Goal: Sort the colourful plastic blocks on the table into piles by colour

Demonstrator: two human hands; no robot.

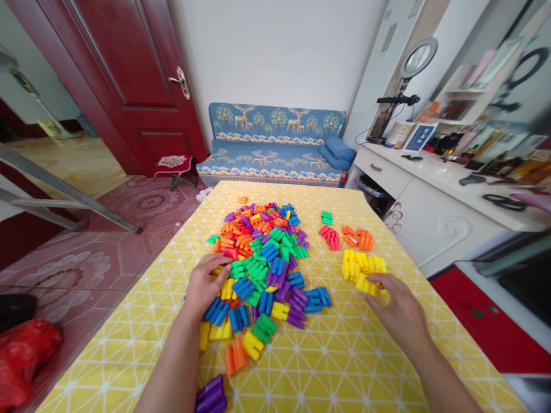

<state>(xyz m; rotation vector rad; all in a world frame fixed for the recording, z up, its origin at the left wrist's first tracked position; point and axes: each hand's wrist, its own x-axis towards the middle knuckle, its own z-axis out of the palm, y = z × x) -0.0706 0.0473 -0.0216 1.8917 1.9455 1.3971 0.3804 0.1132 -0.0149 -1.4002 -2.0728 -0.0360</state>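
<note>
A large heap of plastic building blocks [256,267], each like short tubes joined side by side, covers the middle of the table in green, blue, purple, orange, red and yellow. My left hand [206,284] is at the heap's left edge, fingers and thumb closed around a yellow block [218,269] that is mostly hidden. On the right, my right hand [398,301] pinches a yellow block [365,285] between thumb and fingers. That block touches or lies close against a cluster of yellow blocks [364,263]. Behind the cluster lie orange blocks [365,240], red blocks [330,237] and a green block [326,217].
A yellow patterned cloth [327,367] covers the table. Purple blocks [212,394] lie by my left forearm, and an orange block [243,200] sits at the far side. Beyond stand a blue sofa [275,149], a small stool [174,164] and a white dresser [447,189].
</note>
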